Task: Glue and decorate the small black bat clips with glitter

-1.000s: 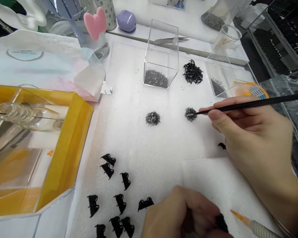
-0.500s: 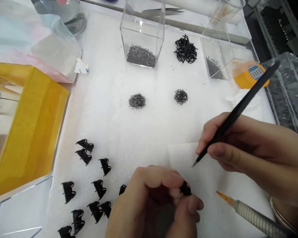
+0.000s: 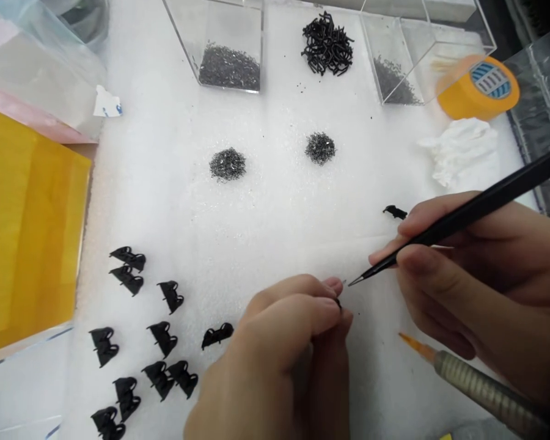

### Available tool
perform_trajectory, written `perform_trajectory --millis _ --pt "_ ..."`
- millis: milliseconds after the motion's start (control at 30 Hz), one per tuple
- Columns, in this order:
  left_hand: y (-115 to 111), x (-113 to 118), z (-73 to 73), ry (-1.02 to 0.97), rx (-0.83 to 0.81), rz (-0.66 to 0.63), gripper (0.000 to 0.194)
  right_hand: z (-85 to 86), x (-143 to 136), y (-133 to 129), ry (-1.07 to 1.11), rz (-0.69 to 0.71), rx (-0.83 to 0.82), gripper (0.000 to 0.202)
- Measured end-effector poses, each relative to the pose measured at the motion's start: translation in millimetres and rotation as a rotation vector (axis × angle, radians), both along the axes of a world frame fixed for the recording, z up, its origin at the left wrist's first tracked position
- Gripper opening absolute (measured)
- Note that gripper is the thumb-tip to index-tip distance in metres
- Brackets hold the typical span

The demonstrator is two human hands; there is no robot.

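Note:
My left hand (image 3: 284, 342) pinches a small black part (image 3: 338, 303), mostly hidden by the fingertips. A tiny thin pin-like bit (image 3: 344, 282) shows just above those fingertips. My right hand (image 3: 467, 269) is closed on black tweezers (image 3: 440, 235), whose tip points at the left fingertips, close to that bit. Left of my left hand, several black curved parts (image 3: 164, 338) with loops lie scattered on the white mat (image 3: 266, 244), one of them right by the knuckles. A dark piece (image 3: 395, 212) lies beside my right fingers. Below the right hand rests a grey ribbed tool (image 3: 476, 385) with an orange tip.
Two piles of tiny dark bits, a left pile (image 3: 228, 164) and a right pile (image 3: 320, 148), lie mid-mat. Behind them are a clear box (image 3: 229, 67), a heap of black pieces (image 3: 327, 44) and another clear box (image 3: 394, 79). An orange tape roll (image 3: 479, 88), crumpled tissue (image 3: 465, 153) and yellow box (image 3: 32, 232) flank them.
The view has shifted. The tweezers' tip has come close to my left fingertips, and my left hand has turned, hiding more of the black part. The dark piece by my right fingers now shows.

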State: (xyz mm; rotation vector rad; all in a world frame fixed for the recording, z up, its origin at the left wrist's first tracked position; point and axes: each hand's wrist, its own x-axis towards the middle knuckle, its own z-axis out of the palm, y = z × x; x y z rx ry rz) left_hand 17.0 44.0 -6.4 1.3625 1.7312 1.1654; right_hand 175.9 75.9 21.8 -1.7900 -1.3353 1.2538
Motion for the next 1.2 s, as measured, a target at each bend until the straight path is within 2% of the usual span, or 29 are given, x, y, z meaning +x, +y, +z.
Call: perform_trajectory --millis 100,267,533,867,1033,1200 --pt "-1.3 4.6 -0.2 0.022 0.047 -0.014 0.019 -5.7 -1.5 2.2 -0.053 0.029 0.094 0.017" --pt "3.0 -3.4 2.7 0.165 -0.034 -0.154 0.012 -7.6 -5.6 4.0 -0.043 0.012 0.121 0.014" --pt "4.5 -0.7 2.5 0.162 -0.059 -0.116 0.007 -2.2 -4.2 2.5 -0.065 -0.002 0.145 0.017" --pt "1.8 -7.3 -0.2 0.16 -0.026 -0.171 0.009 -7.0 -5.0 0.5 -0.116 -0.012 0.171 0.014" --pt "3.5 -7.9 -1.2 0.184 -0.029 -0.153 0.01 -7.4 -5.7 2.9 -0.093 -0.003 0.164 0.014" --pt "4.3 -7.9 -1.5 0.213 -0.05 -0.203 0.008 -3.6 -11.1 8.3 -0.057 0.0 0.148 0.024"
